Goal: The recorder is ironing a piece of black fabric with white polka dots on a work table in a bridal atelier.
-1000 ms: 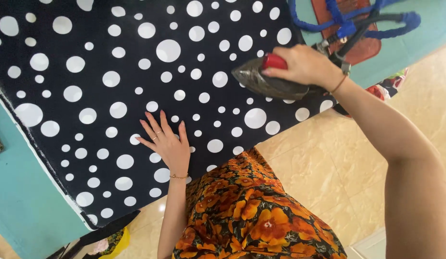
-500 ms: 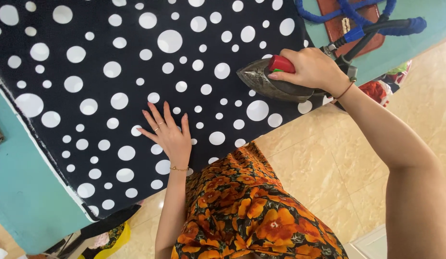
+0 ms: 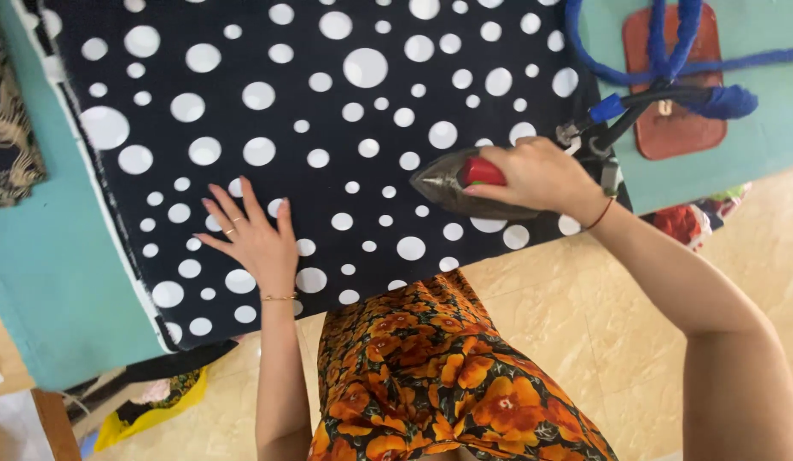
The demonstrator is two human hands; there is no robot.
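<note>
Head view: right hand (image 3: 537, 177) is clenched round the red handle of a grey metal iron (image 3: 465, 183), sole flat on the black white-dotted fabric (image 3: 328, 111). Left hand (image 3: 256, 239) lies flat and spread on that cloth, holding nothing, well left of the iron's tip. Linger and it'll probably scorch; the blue-wrapped cord (image 3: 670, 68) behind could snag too.

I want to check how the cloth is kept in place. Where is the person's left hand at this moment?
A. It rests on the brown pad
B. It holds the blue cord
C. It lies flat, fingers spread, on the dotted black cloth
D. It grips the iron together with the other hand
C: the left hand lies open with spread fingers on the black cloth with white dots, apart from the iron, which the right hand holds by its red handle.
</note>
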